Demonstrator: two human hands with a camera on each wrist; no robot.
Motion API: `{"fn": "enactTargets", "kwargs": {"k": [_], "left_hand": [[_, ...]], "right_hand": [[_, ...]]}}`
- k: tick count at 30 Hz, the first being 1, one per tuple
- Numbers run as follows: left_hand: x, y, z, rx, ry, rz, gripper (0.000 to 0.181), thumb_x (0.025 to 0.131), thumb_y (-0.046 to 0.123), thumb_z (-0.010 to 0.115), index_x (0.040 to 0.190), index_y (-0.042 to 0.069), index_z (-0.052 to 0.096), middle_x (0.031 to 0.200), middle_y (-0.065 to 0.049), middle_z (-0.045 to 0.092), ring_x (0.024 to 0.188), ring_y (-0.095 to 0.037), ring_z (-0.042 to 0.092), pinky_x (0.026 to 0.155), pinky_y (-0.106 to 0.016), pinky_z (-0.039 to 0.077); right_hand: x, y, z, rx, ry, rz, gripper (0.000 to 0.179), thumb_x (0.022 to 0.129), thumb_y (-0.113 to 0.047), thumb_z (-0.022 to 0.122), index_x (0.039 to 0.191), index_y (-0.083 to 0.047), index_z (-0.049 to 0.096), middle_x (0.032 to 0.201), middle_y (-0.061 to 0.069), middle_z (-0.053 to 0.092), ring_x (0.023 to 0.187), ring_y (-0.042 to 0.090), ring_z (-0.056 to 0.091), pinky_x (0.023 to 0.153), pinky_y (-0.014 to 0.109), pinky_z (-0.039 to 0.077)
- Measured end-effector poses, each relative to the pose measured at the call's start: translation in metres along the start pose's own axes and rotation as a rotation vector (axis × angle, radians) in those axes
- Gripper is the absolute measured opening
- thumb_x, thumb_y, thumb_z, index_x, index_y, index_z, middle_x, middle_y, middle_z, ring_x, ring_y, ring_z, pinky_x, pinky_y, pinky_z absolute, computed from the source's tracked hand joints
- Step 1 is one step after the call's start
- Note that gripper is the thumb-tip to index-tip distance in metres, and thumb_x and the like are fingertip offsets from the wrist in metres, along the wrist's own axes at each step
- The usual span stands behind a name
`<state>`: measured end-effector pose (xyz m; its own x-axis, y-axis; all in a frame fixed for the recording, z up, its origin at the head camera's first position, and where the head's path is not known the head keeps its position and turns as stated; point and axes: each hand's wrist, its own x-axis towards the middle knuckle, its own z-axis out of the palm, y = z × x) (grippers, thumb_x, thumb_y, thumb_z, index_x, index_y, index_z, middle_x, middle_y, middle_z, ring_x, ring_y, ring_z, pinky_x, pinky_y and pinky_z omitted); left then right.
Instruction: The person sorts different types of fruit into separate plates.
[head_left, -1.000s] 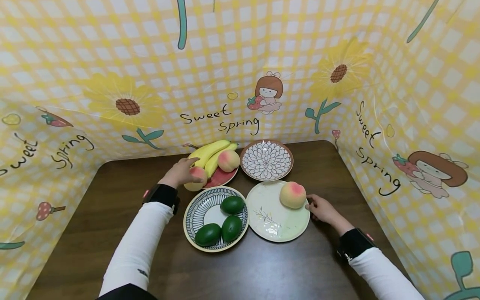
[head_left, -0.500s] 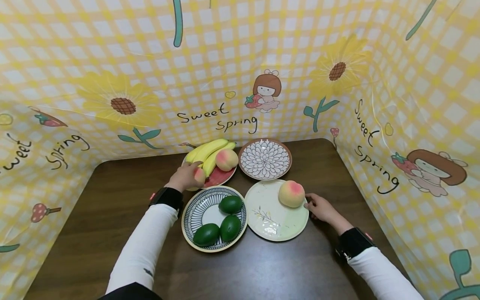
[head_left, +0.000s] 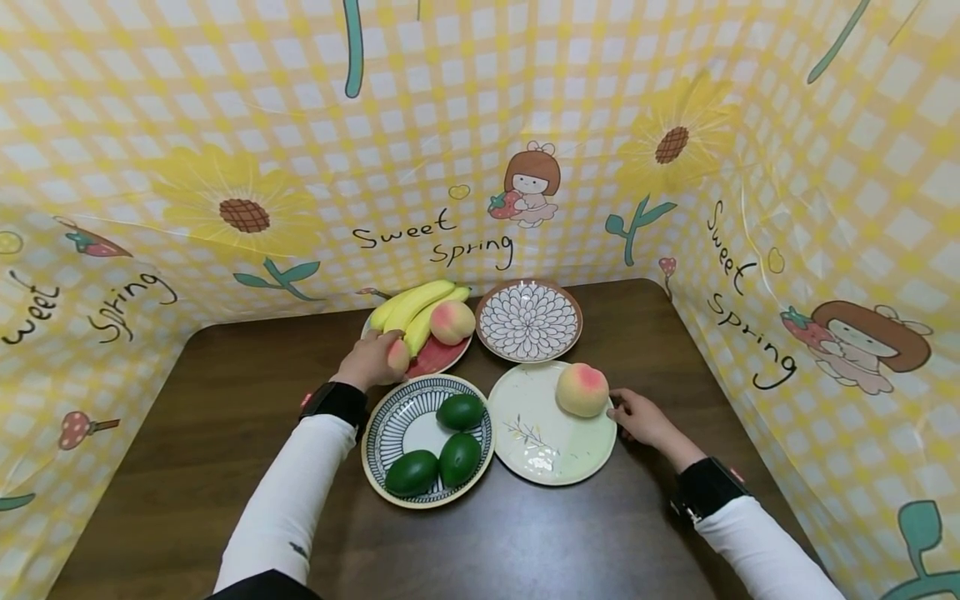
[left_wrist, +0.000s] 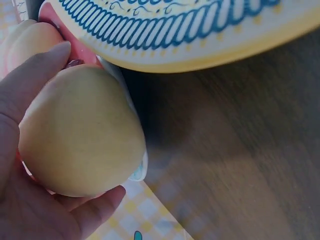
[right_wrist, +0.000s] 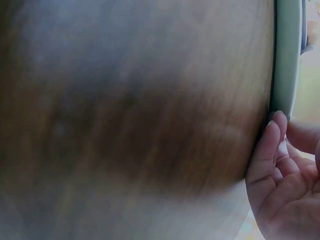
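In the head view my left hand (head_left: 369,360) holds a peach (head_left: 398,356) at the near left edge of the red plate (head_left: 437,356). The left wrist view shows thumb and fingers curved round this peach (left_wrist: 82,131). Beside it on the red plate are bananas (head_left: 408,310) and a second peach (head_left: 452,322). My right hand (head_left: 641,417) pinches the right rim of the pale green plate (head_left: 525,454), where another peach (head_left: 582,390) sits. Close up in the right wrist view, thumb and fingertips meet at that plate's rim (right_wrist: 287,60).
A blue-and-white patterned plate (head_left: 390,417) bears three green avocado-like fruits (head_left: 460,459), nearest the left forearm. Behind the pale green plate stands a brown-rimmed plate with a petal pattern (head_left: 529,321). Checked yellow cloth (head_left: 420,125) walls the wooden table (head_left: 225,417) at the back and sides.
My left hand has shifted slightly right and closed round the peach, covering more of it. My right hand stays at the pale green plate's rim. The head view has shifted a little.
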<state>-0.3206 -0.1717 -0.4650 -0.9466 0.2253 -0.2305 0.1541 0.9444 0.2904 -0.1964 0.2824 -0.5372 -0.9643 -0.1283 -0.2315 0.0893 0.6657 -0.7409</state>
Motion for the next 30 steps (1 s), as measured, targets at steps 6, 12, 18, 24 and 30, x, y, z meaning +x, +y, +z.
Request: {"fn": "enactTargets", "kwargs": {"k": [6,12,18,24,30], "left_hand": [[-0.001,-0.003,0.002,-0.004,0.043,0.042,0.081,0.086,0.029,0.079,0.154,0.007,0.041,0.153,-0.036,0.037,0.137,-0.059,0.041,0.106,-0.068,0.044],[0.001,-0.003,0.002,0.0,0.047,0.054,0.078,0.086,0.028,0.08,0.152,0.006,0.044,0.151,-0.036,0.04,0.134,-0.058,0.043,0.106,-0.067,0.045],[-0.002,0.0,-0.002,0.009,0.062,0.048,0.076,0.085,0.029,0.08,0.149,0.005,0.047,0.146,-0.036,0.043,0.129,-0.058,0.046,0.103,-0.067,0.046],[-0.004,0.01,-0.011,-0.002,0.087,0.054,0.072,0.087,0.024,0.076,0.149,0.006,0.046,0.146,-0.036,0.041,0.129,-0.058,0.046,0.102,-0.066,0.047],[-0.008,0.032,-0.017,-0.01,0.134,0.13,0.071,0.085,0.022,0.079,0.146,0.003,0.048,0.143,-0.035,0.045,0.13,-0.055,0.047,0.103,-0.064,0.047]], "right_hand": [[0.0,0.001,0.0,0.002,0.002,-0.01,0.043,0.103,-0.007,0.055,0.139,0.015,0.045,0.079,0.012,0.059,0.06,0.015,0.055,0.057,0.031,0.05],[0.0,0.001,0.0,0.008,-0.001,-0.009,0.044,0.103,-0.007,0.054,0.139,0.015,0.045,0.08,0.012,0.059,0.061,0.015,0.055,0.057,0.031,0.05],[0.0,0.001,0.0,0.019,-0.007,0.001,0.044,0.103,-0.007,0.054,0.14,0.015,0.045,0.08,0.012,0.06,0.061,0.016,0.055,0.057,0.03,0.05],[0.0,-0.001,-0.003,0.022,-0.001,-0.005,0.044,0.103,-0.007,0.055,0.139,0.015,0.045,0.079,0.012,0.059,0.06,0.016,0.055,0.056,0.028,0.049],[-0.001,-0.001,-0.001,0.021,-0.011,-0.013,0.044,0.102,-0.007,0.055,0.139,0.015,0.046,0.079,0.012,0.059,0.06,0.015,0.054,0.056,0.029,0.05]]}}
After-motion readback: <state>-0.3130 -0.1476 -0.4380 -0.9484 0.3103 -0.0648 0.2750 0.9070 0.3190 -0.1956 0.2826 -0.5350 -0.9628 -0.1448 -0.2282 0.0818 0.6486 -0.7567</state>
